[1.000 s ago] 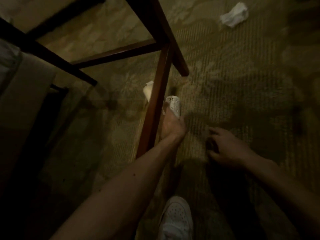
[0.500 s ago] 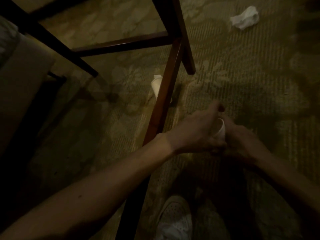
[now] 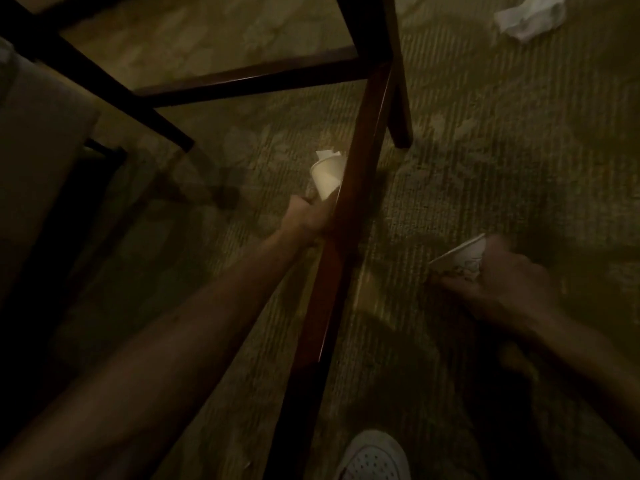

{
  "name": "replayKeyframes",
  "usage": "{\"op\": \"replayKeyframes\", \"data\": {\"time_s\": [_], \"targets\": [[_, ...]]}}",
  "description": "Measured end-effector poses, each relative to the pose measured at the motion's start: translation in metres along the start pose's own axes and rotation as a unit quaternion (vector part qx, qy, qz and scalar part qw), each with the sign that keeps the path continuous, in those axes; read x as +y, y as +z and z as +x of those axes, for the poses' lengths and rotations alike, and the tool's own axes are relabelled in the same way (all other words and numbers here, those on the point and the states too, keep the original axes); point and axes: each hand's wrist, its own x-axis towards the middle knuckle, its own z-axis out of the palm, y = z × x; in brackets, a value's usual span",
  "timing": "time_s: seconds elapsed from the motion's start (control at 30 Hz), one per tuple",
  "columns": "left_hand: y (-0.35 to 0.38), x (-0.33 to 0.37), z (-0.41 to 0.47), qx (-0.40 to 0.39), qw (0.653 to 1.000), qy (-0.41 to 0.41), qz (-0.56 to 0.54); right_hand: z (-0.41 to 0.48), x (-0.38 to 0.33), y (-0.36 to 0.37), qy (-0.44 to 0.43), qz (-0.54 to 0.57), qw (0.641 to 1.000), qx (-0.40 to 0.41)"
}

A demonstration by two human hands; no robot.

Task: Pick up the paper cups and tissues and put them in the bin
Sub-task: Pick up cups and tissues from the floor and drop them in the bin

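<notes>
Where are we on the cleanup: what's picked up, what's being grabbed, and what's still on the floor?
Done: one paper cup is held in the right hand. In hand: the left hand reaches past the wooden leg for a second cup with paper tucked in it; whether it is gripped yet is hidden. Left: a crumpled tissue lies on the carpet at top right. No bin is in view, so nothing is binned yet.

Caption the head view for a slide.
Left hand reaches a paper cup by the chair leg; right hand holds a patterned cup.

Dark wooden table leg (image 3: 349, 216) right against the white cup (image 3: 327, 174); open carpet (image 3: 485, 161) toward the crumpled tissue (image 3: 530, 13).
</notes>
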Motion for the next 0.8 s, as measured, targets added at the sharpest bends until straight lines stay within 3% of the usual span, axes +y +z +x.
{"op": "replayKeyframes", "data": {"time_s": [0.17, 0.23, 0.43, 0.57, 0.8], "targets": [[0.011, 0.02, 0.011, 0.006, 0.998, 0.005, 0.069, 0.001, 0.001, -0.004, 0.017, 0.026, 0.999, -0.008], [0.012, 0.02, 0.019, 0.013, 0.999, 0.027, 0.028, 0.002, 0.002, -0.003, 0.017, 0.022, 1.0, -0.009], [0.002, -0.006, 0.009, 0.002, 0.985, 0.168, -0.031, 0.005, 0.0, -0.005, 0.022, 0.026, 0.999, -0.018], [-0.014, -0.028, -0.007, 0.047, 0.968, 0.242, -0.044, 0.006, 0.001, -0.002, 0.024, 0.047, 0.998, -0.018], [-0.041, -0.028, -0.037, 0.128, 0.932, 0.329, -0.086, -0.007, 0.021, -0.002, 0.017, 0.256, 0.967, 0.003]]}}
